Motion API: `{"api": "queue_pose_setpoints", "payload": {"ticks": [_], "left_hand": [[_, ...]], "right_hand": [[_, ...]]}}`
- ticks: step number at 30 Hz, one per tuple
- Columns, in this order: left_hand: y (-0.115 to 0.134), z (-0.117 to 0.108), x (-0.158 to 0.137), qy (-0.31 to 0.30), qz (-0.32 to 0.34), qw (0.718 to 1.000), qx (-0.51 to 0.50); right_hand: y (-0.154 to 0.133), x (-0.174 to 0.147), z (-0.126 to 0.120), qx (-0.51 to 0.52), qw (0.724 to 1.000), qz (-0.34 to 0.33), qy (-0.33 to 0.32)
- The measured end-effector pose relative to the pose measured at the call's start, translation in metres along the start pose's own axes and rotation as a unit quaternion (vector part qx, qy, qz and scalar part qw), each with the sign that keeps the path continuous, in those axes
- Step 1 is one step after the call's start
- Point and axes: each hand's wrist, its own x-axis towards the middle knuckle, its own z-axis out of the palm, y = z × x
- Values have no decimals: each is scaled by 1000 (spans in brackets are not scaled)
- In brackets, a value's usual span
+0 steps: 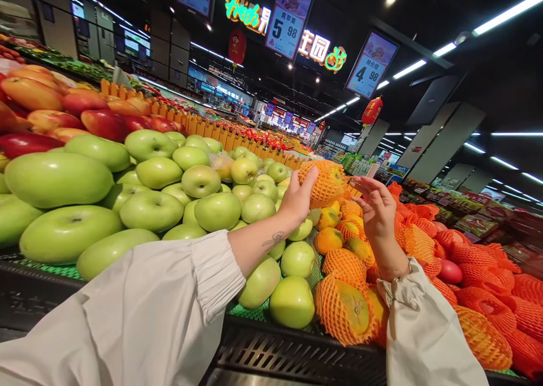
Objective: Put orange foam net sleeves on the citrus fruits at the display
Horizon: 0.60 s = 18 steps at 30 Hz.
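Note:
My left hand (299, 196) is closed around an orange (323, 182) in an orange foam net, raised above the fruit display. Just to the right of it, my right hand (375, 205) has its thumb and fingertips bent together in a pinch near the orange's side. Whatever sits between those fingertips is too small to make out. Below both hands lie more oranges (345, 309), several of them in foam nets. Green apples (292, 301) fill the display beneath my left forearm.
Red apples (104, 124) are heaped at the far left. Fruit in red foam nets (479, 304) is piled at the right. A black slotted rail (271, 346) runs along the front edge. Price signs (288, 18) hang overhead, and an orange picket divider (203, 130) stands behind the apples.

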Motion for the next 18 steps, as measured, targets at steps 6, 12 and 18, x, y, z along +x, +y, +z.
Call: {"api": "queue_pose_setpoints", "payload": {"ticks": [6,12,18], "left_hand": [[8,3,-11,-63,41,997,23],[11,2,-20,-112,173,958,200],[9,1,-19,-173,204,921,282]], "right_hand": [[7,-7,6,-188,950,-58,-242],[5,-7,6,-205,955,-112,-182],[8,-3,-2,-214,962,-126,-114]]}}
